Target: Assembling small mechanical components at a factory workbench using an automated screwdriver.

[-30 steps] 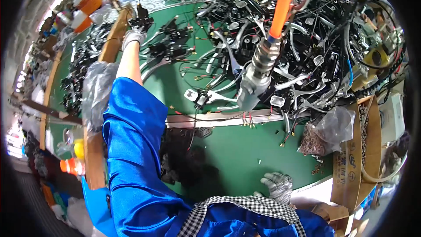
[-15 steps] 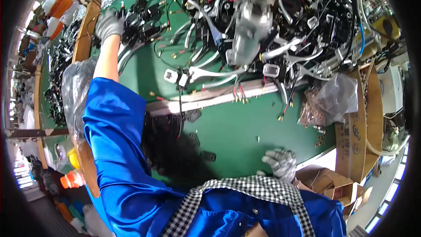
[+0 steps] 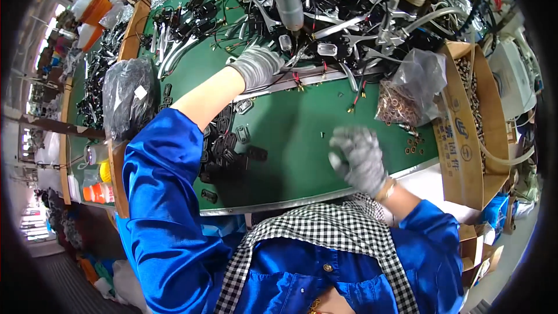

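My left hand (image 3: 258, 68), in a grey striped glove, is closed over a silver-and-black brake lever assembly (image 3: 234, 59) at the long strip across the table. Its fingertips are partly hidden, and only parts of the lever show around the glove. My right hand (image 3: 358, 160), also gloved, hovers over the green tabletop nearer to me. Its fingers look curled but are smeared by motion, so whether they hold anything cannot be told. A tiny screw (image 3: 322, 134) lies just left of it. Above and right of my left hand a metal power driver (image 3: 286, 0) points down.
Brake levers with cables (image 3: 349, 23) heap the far side. Black clamp pieces (image 3: 224, 142) lie left of centre. A clear bag of copper-coloured rings (image 3: 398, 104) and a cardboard box of small parts (image 3: 459, 157) stand right. A black plastic bag (image 3: 129, 96) sits left.
My left hand has come from the far left to the middle, onto the brake lever assembly. My right hand has moved up and forward from the near table edge. The view has shifted.
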The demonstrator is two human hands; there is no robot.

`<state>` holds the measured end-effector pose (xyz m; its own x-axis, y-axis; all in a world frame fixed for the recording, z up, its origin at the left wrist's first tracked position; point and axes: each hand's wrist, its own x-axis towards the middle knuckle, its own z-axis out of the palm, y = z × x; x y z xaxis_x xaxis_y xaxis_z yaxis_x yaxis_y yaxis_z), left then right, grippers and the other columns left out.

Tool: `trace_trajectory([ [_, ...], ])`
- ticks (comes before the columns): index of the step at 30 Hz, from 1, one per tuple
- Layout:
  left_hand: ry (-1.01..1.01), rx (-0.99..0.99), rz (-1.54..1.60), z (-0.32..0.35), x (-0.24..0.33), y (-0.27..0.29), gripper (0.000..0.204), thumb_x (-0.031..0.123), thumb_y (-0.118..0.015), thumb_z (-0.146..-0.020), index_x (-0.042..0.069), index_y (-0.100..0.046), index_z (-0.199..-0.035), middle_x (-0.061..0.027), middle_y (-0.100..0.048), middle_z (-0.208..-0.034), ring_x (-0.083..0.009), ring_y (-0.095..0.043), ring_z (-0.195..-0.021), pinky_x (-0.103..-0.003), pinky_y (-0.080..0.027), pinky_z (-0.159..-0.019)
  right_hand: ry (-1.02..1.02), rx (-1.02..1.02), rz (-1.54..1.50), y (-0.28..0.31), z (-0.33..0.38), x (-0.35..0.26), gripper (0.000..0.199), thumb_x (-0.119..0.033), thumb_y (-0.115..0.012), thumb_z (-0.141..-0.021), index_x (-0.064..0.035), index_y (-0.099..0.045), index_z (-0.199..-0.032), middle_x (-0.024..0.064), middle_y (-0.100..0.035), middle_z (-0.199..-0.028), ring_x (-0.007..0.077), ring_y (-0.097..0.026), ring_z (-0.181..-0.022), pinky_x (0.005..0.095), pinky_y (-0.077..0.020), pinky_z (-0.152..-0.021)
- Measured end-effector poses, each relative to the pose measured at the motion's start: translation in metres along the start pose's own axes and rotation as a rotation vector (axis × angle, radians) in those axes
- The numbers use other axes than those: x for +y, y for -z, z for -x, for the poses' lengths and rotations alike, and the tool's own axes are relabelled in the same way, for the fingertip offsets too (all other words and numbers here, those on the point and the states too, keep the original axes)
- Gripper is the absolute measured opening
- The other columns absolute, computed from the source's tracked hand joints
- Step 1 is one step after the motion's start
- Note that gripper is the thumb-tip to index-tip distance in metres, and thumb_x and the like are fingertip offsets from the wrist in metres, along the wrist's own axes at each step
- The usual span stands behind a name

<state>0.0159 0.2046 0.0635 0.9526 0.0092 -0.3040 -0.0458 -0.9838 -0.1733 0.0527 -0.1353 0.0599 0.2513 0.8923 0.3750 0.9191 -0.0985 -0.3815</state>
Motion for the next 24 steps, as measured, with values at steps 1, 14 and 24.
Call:
trace_trajectory([
  [1,-0.024,0.061,-0.12,0.004,0.005,0.005,0.018,0.021,-0.057,-0.087,0.009,-0.067,-0.095,-0.0086,-0.066,-0.084,-0.0292,-0.066,-0.084,-0.041,-0.052,-0.074,0.011,0.038,0.02,0.005,-0.015,0.006,0.033,-0.016,-0.071,-0.075,-0.0131,-0.06,-0.106,0.0092,-0.06,-0.114,0.0309,-0.055,-0.105,0.044,-0.0453,-0.087],
  [14,-0.663,0.423,-0.208,0.066,0.13,0.005,0.01,0.019,-0.059,-0.079,0.014,-0.066,-0.085,-0.0028,-0.064,-0.088,-0.0247,-0.063,-0.093,-0.038,-0.051,-0.078,-0.147,-0.082,0.166,0.0,-0.132,0.064,0.048,-0.018,-0.062,-0.086,-0.0086,-0.051,-0.132,0.0193,-0.058,-0.12,0.038,-0.056,-0.112,0.0451,-0.0463,-0.094],
  [24,0.215,0.561,0.474,0.041,0.116,0.036,0.023,0.01,-0.061,-0.085,0.009,-0.062,-0.108,-0.0075,-0.064,-0.108,-0.0256,-0.058,-0.11,-0.038,-0.047,-0.092,-0.095,-0.091,0.622,-0.007,-0.158,0.115,0.073,-0.036,-0.07,-0.079,-0.0116,-0.041,-0.142,0.0179,-0.055,-0.128,0.0363,-0.052,-0.12,0.0505,-0.0407,-0.099],
])
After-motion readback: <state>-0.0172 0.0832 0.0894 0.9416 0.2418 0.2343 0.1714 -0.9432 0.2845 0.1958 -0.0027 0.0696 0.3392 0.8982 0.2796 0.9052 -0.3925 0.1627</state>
